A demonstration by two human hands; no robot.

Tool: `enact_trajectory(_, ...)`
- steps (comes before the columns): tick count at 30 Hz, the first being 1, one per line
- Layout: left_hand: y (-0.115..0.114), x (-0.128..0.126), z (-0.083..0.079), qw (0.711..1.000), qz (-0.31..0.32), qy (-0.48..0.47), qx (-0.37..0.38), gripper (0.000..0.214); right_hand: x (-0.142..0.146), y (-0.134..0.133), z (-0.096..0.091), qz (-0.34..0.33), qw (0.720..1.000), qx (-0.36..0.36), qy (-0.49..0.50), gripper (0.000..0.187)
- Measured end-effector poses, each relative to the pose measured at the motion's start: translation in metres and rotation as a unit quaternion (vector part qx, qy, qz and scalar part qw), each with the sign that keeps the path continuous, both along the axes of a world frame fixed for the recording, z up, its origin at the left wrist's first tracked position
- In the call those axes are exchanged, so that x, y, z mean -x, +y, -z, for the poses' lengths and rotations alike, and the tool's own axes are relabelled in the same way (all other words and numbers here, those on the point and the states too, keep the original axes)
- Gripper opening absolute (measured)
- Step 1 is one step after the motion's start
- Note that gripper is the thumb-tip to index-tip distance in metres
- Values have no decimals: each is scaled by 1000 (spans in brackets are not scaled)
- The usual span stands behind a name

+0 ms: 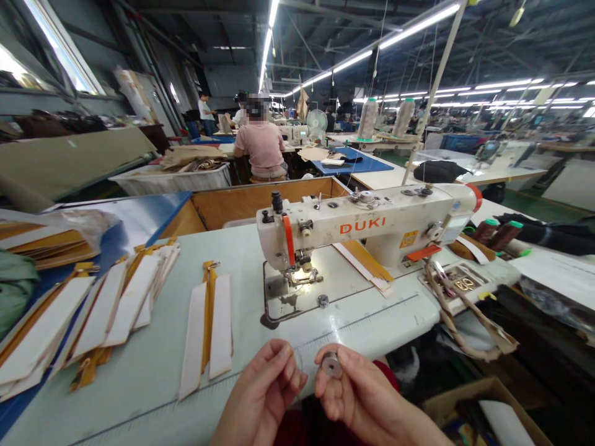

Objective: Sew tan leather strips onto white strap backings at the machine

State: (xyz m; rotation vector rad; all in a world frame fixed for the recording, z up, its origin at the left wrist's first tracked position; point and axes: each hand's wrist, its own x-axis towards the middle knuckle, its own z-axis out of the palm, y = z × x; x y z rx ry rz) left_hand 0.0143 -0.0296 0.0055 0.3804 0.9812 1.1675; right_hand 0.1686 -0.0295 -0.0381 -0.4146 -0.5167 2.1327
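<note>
Above the front edge of the sewing table, my right hand [356, 384] holds a round metal bobbin [331, 365] between thumb and fingers, its holed face toward me. To its left, my left hand [269, 378] is closed in a pinch on a thin thread [300, 356], which shows only faintly between the hands. Beyond them stands a white sewing machine [372, 217] with its lamp lit over the needle plate [283, 300]. A second small metal bobbin [323, 301] lies on the table just in front of the machine.
Left of the machine lie a zipper piece with white strips [220, 328] and a fanned stack of similar pieces [125, 297]. A parts tray [458, 279] with metal rings is at the right. Thread cones [368, 118] stand behind. A person in pink [261, 145] sits farther back.
</note>
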Motion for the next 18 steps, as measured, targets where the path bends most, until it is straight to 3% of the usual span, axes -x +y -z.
enact_trajectory(6, -2, 2, -2, 1000, 7, 23, 4, 34, 1, -6, 20, 4, 997, 16, -82, 41)
enact_trajectory(12, -1, 11, -8, 999, -5, 36, 17, 37, -8, -6, 24, 80, 981, -7, -178, 39)
enact_trajectory(15, 1, 28, -15, 998, -29, 47, 19, 38, -15, -5, 21, 71, 983, 14, -166, 37)
enact_trajectory(18, -1, 59, -18, 992, -105, 70, 24, 33, -22, -3, 16, 45, 988, 41, -139, 37)
